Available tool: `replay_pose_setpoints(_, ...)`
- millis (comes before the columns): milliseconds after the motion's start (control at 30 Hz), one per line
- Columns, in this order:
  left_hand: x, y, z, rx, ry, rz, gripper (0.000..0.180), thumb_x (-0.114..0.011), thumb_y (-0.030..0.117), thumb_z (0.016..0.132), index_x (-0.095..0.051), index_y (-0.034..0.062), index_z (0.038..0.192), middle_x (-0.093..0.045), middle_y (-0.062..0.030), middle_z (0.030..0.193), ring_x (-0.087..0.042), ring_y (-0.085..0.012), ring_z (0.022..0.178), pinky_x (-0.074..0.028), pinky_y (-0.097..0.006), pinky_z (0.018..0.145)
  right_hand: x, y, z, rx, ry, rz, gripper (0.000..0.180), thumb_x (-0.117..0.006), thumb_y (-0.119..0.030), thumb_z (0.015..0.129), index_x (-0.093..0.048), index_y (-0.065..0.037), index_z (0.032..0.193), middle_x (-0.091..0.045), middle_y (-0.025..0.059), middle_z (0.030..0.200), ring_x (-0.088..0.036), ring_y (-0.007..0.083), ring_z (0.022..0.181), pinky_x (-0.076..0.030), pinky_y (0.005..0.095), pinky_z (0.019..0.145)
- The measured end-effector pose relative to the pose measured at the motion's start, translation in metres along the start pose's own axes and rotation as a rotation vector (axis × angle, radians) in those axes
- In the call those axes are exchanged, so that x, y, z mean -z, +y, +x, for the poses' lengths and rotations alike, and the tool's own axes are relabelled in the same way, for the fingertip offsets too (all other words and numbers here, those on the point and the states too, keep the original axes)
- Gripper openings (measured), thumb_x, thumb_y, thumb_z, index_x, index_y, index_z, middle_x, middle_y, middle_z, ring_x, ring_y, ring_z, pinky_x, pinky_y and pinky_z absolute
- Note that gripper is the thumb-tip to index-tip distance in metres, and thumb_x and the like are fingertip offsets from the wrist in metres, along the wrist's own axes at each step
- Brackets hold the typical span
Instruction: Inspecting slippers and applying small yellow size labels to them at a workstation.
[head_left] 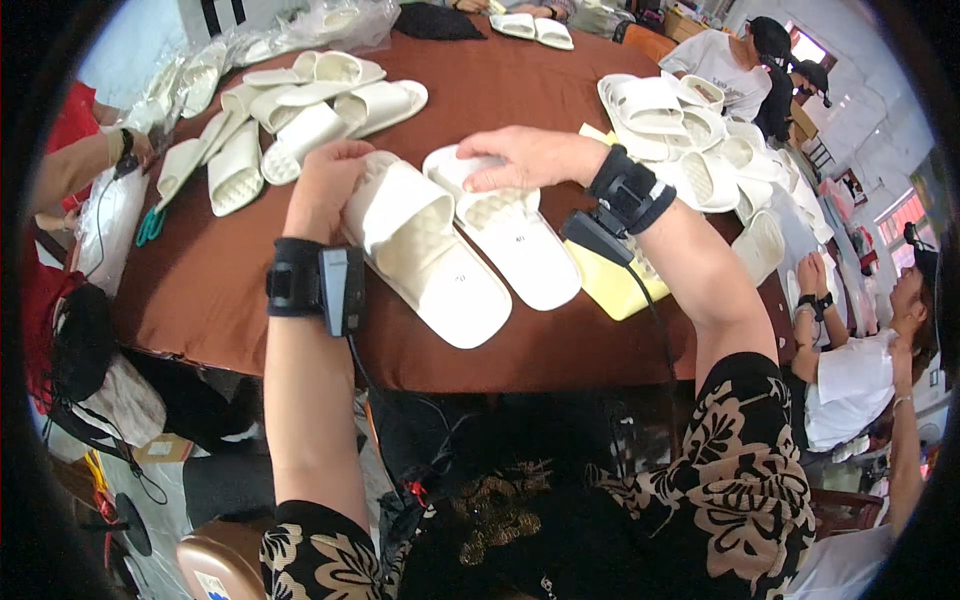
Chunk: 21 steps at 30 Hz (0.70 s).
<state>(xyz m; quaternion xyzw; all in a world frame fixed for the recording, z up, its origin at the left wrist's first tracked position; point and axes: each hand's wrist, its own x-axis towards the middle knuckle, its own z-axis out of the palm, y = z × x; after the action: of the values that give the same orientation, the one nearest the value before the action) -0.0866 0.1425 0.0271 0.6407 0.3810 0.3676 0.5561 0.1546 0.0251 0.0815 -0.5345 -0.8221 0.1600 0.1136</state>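
Two white slide slippers lie side by side on the brown-covered table in front of me, heels toward me. My left hand (330,190) grips the outer side of the left slipper (455,290), near its strap; its fingertips are partly hidden. Over the toe end of the right slipper (535,262) is my right hand (525,158), thumb on the strap and fingers bent around the front. Close to my right wrist, a yellow sheet or bag (612,285) rests on the table, partly covered by my wrist device.
White slippers form a pile (300,110) at the left and another pile (680,130) at the right. Another pair (532,30) sits at the far edge. Green-handled scissors (150,227) lie by clear plastic at left. Other people are around the table; a cable hangs from each of my wrists.
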Motion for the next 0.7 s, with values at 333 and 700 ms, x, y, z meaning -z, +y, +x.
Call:
replay_pose_setpoints(333,0.013,0.001,0.001,-0.080,0.287,-0.261,0.031,-0.053,-0.001,0.080,-0.060,-0.0087,0.109,-0.063,-0.0074,0.083,-0.058,-0.0143,0.072,-0.046,-0.024,0.062,0.063,-0.004,-0.043,-0.335,0.425,0.055,0.051,-0.073,-0.035,0.073,-0.063,0.003,0.105,-0.066,0.0160,0.094,-0.063,0.0218,0.086,-0.049,0.0319,0.076)
replay_pose_setpoints(700,0.023,-0.010,0.017,-0.203,0.339,-0.623,0.038,-0.046,-0.002,0.084,-0.051,-0.0055,0.122,-0.060,-0.0147,0.112,-0.061,-0.0249,0.099,-0.050,-0.035,0.084,0.078,0.026,-0.116,-0.553,0.993,0.450,0.036,-0.065,-0.035,0.084,-0.062,-0.003,0.097,-0.062,0.0033,0.078,-0.057,0.0102,0.068,-0.045,0.0250,0.050)
